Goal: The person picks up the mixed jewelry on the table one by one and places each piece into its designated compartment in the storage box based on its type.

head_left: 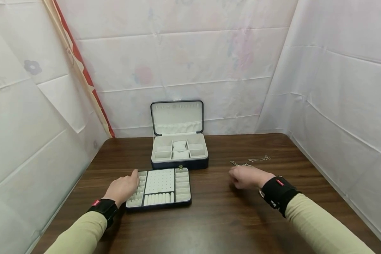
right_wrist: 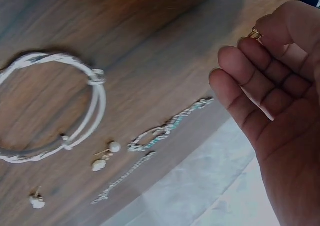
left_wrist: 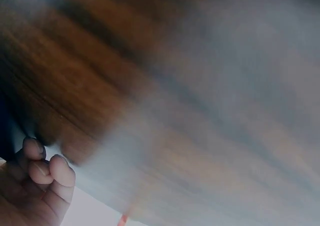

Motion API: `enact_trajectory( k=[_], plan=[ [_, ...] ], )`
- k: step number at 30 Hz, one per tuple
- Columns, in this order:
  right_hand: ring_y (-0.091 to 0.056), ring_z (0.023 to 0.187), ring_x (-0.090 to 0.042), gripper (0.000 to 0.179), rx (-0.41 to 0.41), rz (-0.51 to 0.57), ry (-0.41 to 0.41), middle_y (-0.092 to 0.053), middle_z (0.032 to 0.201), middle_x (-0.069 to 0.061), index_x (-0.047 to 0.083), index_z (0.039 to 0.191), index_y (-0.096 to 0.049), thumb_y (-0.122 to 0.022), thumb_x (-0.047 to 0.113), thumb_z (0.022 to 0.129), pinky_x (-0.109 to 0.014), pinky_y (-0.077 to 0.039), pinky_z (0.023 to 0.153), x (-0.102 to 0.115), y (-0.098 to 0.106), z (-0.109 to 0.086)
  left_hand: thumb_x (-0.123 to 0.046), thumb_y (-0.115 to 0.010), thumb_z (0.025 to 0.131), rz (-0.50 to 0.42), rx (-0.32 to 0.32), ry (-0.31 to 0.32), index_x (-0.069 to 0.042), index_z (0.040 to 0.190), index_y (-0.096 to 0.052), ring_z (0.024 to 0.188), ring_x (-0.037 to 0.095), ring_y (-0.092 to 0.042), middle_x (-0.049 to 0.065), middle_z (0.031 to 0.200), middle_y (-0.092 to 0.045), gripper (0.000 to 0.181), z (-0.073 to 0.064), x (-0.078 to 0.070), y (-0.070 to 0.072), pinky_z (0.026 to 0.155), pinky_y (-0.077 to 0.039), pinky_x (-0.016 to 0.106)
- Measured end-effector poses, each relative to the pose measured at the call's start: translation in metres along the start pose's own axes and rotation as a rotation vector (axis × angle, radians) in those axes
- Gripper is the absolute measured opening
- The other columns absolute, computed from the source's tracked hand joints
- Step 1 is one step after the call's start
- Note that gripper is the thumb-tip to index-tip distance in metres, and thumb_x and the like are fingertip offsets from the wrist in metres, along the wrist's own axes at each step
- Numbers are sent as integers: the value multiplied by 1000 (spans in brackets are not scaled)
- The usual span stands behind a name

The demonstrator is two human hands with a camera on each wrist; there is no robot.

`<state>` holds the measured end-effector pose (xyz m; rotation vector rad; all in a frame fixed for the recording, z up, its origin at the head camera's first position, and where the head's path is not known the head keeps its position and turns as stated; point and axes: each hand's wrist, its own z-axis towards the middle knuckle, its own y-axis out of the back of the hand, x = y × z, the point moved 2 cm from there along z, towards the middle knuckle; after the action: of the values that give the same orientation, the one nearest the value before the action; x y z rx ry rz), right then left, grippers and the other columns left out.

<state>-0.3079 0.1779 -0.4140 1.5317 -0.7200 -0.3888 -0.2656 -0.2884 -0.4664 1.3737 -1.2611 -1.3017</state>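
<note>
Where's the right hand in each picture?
Head: the right hand is right of the middle, near the chains.
Left wrist: not in it; that's the left hand at lower left.
Right wrist: at the right side, pinching a small gold-coloured piece.
Shared landmark: the brown table.

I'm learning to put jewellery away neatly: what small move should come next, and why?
Probably carry the small gold piece left toward the tray. The right hand pinches it away from the tray, whose small cells face up uncovered, and the left hand is at the tray's left edge, perhaps steadying it.
</note>
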Motion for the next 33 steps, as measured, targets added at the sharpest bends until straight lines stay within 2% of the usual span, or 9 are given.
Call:
enact_trajectory(
  k=[7,15,19,25,33],
  plan=[
    [-41,67,-8,23,-23,39,-6,-44,81,8,17,81,-52,-66,1,89,-24,-36,58,8,7,8,-29,-44,109,25,-8,-13,10,150,-28,109,41,-67,29,124,-65,59,-1,0,0,93,-52,61],
    [-42,70,-7,17,-63,115,74,-47,81,7,14,84,-55,-63,0,90,-24,-39,64,24,12,19,-27,-46,108,58,-12,-9,10,150,-28,99,36,-69,27,119,-67,59,-1,-2,1,89,-54,59],
    [-41,69,-6,17,-77,133,102,-46,80,7,14,83,-55,-62,0,91,-23,-38,63,32,15,23,-28,-47,108,64,-12,-9,11,150,-29,100,37,-69,28,121,-67,60,-1,-2,1,89,-54,59],
    [-42,70,-6,19,-93,153,126,-46,80,7,14,82,-54,-63,-1,88,-22,-38,63,42,18,30,-29,-47,108,62,-10,-6,10,151,-28,102,37,-68,28,123,-66,60,0,-1,0,90,-54,59],
    [-44,72,-5,20,-102,172,146,-47,80,7,15,81,-54,-64,-1,87,-22,-39,63,52,20,39,-27,-46,108,74,-39,-30,11,150,-30,93,31,-70,25,116,-69,58,1,-1,-2,86,-56,57]
  ],
)
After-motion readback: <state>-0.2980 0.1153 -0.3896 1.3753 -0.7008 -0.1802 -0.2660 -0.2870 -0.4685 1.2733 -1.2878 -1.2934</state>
